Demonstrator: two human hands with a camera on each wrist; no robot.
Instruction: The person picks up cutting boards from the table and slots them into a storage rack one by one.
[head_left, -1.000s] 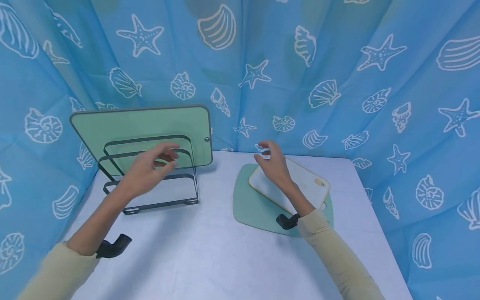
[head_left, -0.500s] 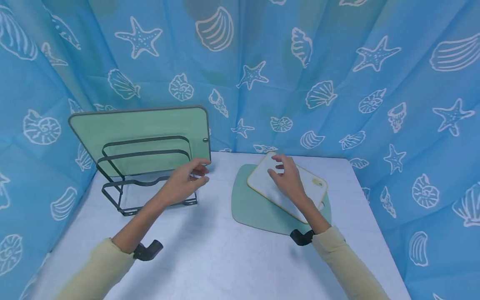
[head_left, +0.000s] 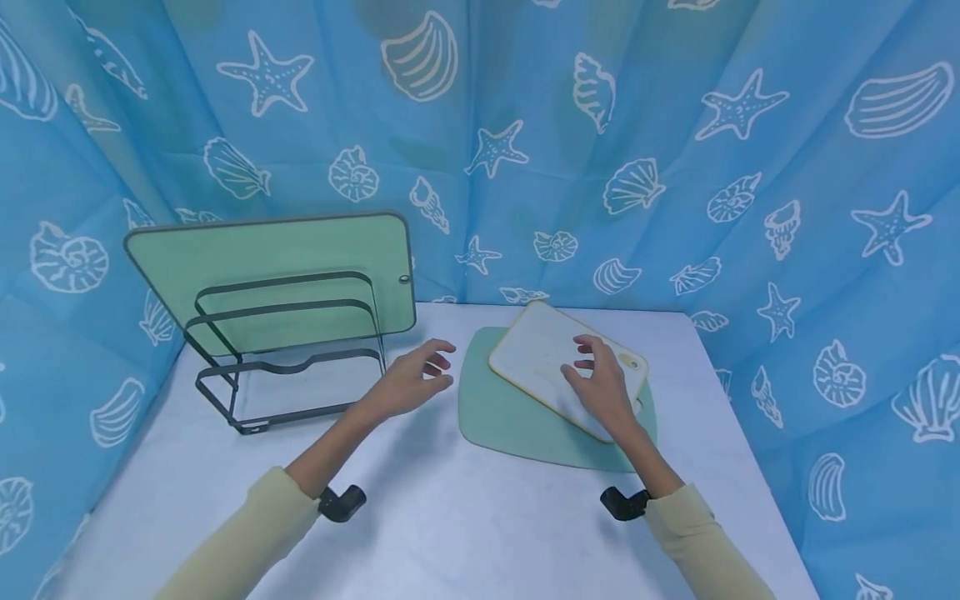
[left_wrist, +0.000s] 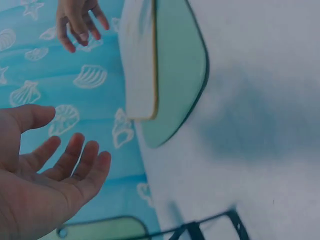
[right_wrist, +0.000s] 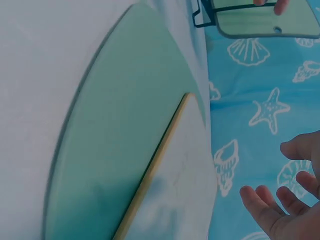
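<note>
My left hand point(head_left: 408, 382) hovers over the table between the rack and the boards, fingers loosely bent with nothing in them. Above the white cutting board point(head_left: 536, 358) is my right hand point(head_left: 602, 387), also holding nothing, its fingers relaxed. That white board has a yellow edge and a small hole at one corner. It lies slantwise on top of a larger green cutting board point(head_left: 491, 417), which is flat on the table. In the left wrist view, the left palm point(left_wrist: 45, 195) faces up with fingers spread. The right wrist view shows the right hand point(right_wrist: 295, 210) apart from both boards.
At the left stands a dark metal rack point(head_left: 300, 417) with several wire loops. A big green cutting board with a grey rim point(head_left: 300, 246) leans upright in its rear. A blue curtain point(head_left: 525, 83) with shell prints hangs behind the white table point(head_left: 480, 533).
My left hand has moved right, away from the rack and toward the boards. My right hand has shifted right and nearer to me over the white cutting board. The boards stay put.
</note>
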